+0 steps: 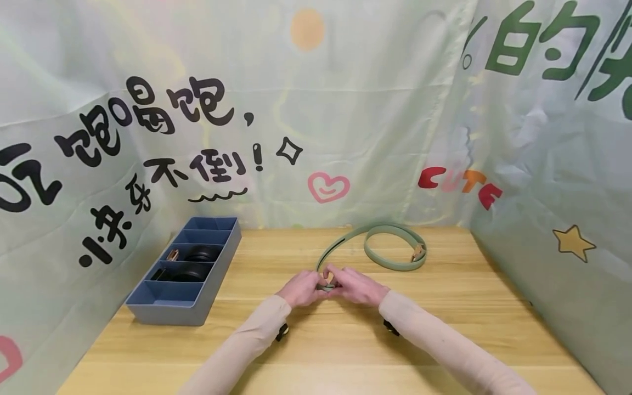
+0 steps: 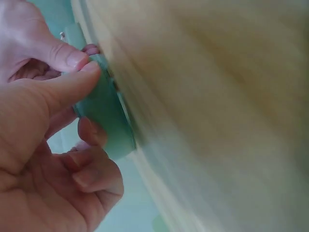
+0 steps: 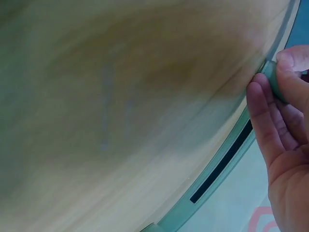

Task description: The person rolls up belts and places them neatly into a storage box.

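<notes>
Nearest to me, two pale sleeves (image 1: 434,334) reach in over the worktop (image 1: 336,351), cut off at the bottom edge of the head view; a small dark object shows under each wrist, too little of it to make out. The left hand (image 1: 303,289) and right hand (image 1: 357,288) meet over the middle, thumbs almost tip to tip; both pinch the coiled end of a sage-green belt (image 1: 395,265), the fingers drawn in close around it; the left hand's lower fingers are bent, while the right hand's lower ones lie straighter along the coil. The hands hide most of that coil, and the right one runs out of its own wrist view; a dark strip (image 3: 222,162) lies along the strap, slit or marking I cannot tell.

Off to the left stands a blue-grey five-compartment organizer box (image 1: 168,315); two black rolled belts sit in neighbouring compartments, a gold-toned buckle (image 1: 173,255) showing in the farther one. Beyond the hands the green strap curves back and right across the worktop into a loose loop, its rose-gold buckle (image 1: 418,252) partly masked by the strap; behind hangs a printed cloth backdrop (image 1: 375,137), its lettering cropped at both sides.
</notes>
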